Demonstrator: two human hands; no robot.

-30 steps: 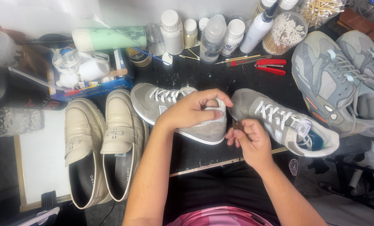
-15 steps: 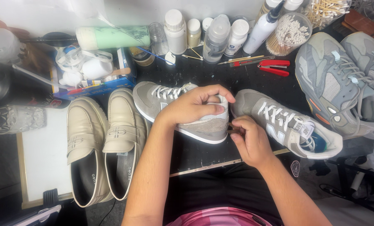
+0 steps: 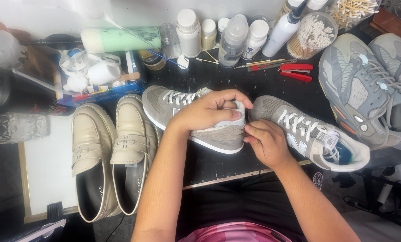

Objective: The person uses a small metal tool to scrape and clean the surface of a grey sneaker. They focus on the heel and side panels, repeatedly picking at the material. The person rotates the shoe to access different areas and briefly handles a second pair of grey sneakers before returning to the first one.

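Note:
A grey suede sneaker (image 3: 164,105) with white laces lies on the black table, toe to the left. My left hand (image 3: 209,112) grips its heel collar, thumb along the side. My right hand (image 3: 265,142) is pinched at the back of that heel, fingertips touching the suede; a small thin tool seems to be between the fingers, mostly hidden. The matching grey sneaker (image 3: 308,132) lies just right of my right hand, with a tag on its laces.
A beige loafer pair (image 3: 108,152) lies to the left. Two grey-blue running shoes (image 3: 366,89) sit at the right. Bottles (image 3: 232,36), a cotton swab cup (image 3: 310,33), red pliers (image 3: 294,71) and a cluttered blue box (image 3: 97,80) line the back.
My right hand moved up and left from below the heel until its fingertips touch the back of the sneaker. My left hand kept its grip on the heel collar.

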